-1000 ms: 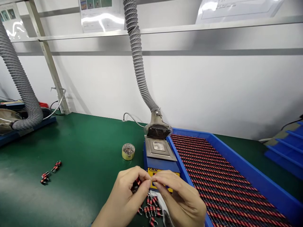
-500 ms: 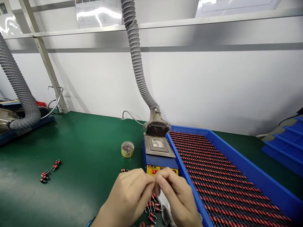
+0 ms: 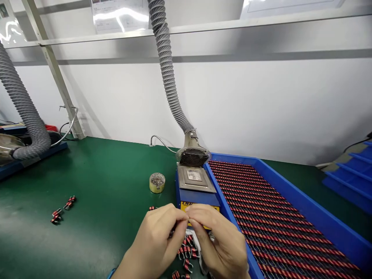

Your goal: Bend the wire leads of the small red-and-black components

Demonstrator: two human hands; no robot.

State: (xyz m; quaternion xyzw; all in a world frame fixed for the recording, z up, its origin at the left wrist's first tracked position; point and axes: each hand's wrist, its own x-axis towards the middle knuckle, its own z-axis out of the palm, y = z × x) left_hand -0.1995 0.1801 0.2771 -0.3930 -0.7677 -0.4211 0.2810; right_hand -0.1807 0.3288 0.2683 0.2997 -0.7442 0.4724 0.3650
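Fingers pinched, my left hand (image 3: 158, 242) meets my right hand (image 3: 219, 238) tip to tip in front of the blue heating unit (image 3: 199, 197). The right fingers are pinched too. Whatever lies between the fingertips is hidden. Below and between the hands, several small red-and-black coils (image 3: 187, 252) with bent wire legs lie on the green table (image 3: 110, 186). Part of a white cloth (image 3: 197, 241) shows beside them, partly covered by my right hand. The unit's yellow front panel (image 3: 186, 205) is mostly behind my fingers.
Right of the unit, a long blue tray (image 3: 286, 203) holds dense rows of red-and-black parts (image 3: 261, 209). A fume hose (image 3: 170, 77) ends in a hood (image 3: 193, 153) over the unit. A tape roll (image 3: 157, 183) stands left of it. More coils (image 3: 69, 202) lie farther left.
The fingers of my right hand have straightened and shifted slightly left over the panel, covering its red display. My hands stay together at the fingertips.
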